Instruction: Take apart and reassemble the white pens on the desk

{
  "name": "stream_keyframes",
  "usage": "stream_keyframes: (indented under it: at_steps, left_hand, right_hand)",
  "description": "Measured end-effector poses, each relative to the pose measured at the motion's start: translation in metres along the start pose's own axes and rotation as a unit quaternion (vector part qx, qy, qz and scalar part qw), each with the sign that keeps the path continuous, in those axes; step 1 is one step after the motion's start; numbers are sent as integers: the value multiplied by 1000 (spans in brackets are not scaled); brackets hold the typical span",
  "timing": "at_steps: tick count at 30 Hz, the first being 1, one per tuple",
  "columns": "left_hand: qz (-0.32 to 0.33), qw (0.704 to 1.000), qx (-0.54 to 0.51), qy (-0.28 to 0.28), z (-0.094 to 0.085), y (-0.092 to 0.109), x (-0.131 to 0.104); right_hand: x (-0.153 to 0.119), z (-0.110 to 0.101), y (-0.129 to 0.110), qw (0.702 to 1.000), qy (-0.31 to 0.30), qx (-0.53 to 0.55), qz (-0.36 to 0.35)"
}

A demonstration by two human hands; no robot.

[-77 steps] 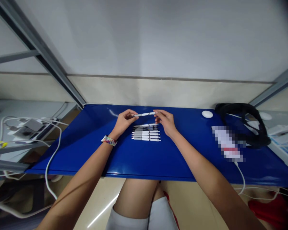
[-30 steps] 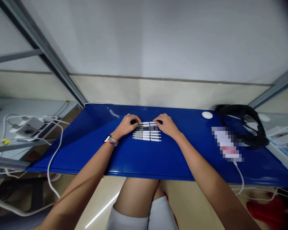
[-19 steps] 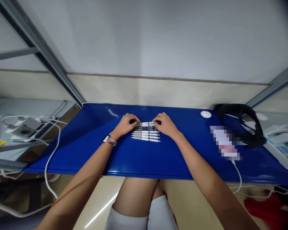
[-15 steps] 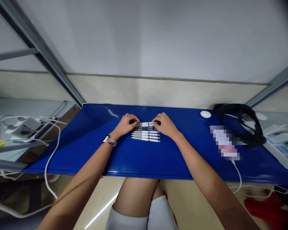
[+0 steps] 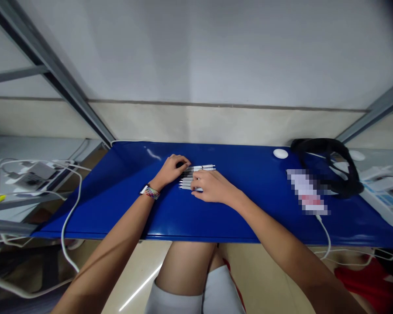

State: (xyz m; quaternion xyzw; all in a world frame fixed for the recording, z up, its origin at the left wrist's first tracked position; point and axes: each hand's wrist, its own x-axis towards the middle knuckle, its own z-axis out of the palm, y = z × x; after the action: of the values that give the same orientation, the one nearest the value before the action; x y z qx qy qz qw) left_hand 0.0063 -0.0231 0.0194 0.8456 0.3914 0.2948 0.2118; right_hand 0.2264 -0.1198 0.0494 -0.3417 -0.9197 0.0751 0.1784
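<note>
Several slim white-and-grey pens [image 5: 187, 184] lie side by side across the blue counter [image 5: 249, 163], and I place everything else from that row. Well to its right, and a little farther back, sits a white oval thing [image 5: 280, 153]; beyond that curls a black strapped piece of headgear [image 5: 350, 189]. Also right of the row, nearer than the oval, lies a pixelated slab [image 5: 308, 192] with a white cord [image 5: 326, 235] running off the front edge. Far left of the row, on a lower-looking side surface, are a white adapter [image 5: 31, 176] and looping cables [image 5: 81, 183]. Grey posts [image 5: 68, 93] rise behind the row to either side, with the wall [image 5: 196, 65] behind it. What blocks my view of the pens most is my right hand [image 5: 209, 185], its fingers bent low over the middle and right parts of the nearer ones; I cannot tell how far open they are or whether they grip any. My left hand [image 5: 172, 169] is at the row's far left corner, thumb and forefinger curled with tips close together by the farthest pen's end; whether they pinch it, I cannot tell.
</note>
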Motion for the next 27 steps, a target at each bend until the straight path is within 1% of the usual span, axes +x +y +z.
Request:
stream_keyframes:
  at_steps: [3, 8, 15, 18, 20, 23, 25, 27]
  left_hand:
    - [-2, 1000, 0, 0, -1, 1, 0]
    - [-5, 1000, -4, -3, -2, 4, 1]
    - [-14, 1000, -8, -2, -2, 4, 1]
    - [-13, 1000, -10, -1, -2, 4, 1]
    - [-12, 1000, -15, 16, -3, 4, 0]
    - [-21, 997, -35, 65, -5, 5, -1]
    - [-33, 994, -52, 86, -5, 5, -2]
    - [-41, 993, -64, 88, -6, 6, -2]
  right_hand:
    - [0, 3, 3, 1000, -7, 25, -1]
    - [0, 1, 8, 1000, 1, 3, 27]
    - [1, -3, 3, 998, -14, 56, 12]
    - [1, -3, 3, 995, -26, 97, 12]
    - [1, -3, 5, 991, -23, 131, 16]
    - [1, -4, 8, 985, -7, 171, 35]
    - [1, -5, 7, 985, -5, 165, 43]
    - [0, -6, 3, 990, -12, 132, 39]
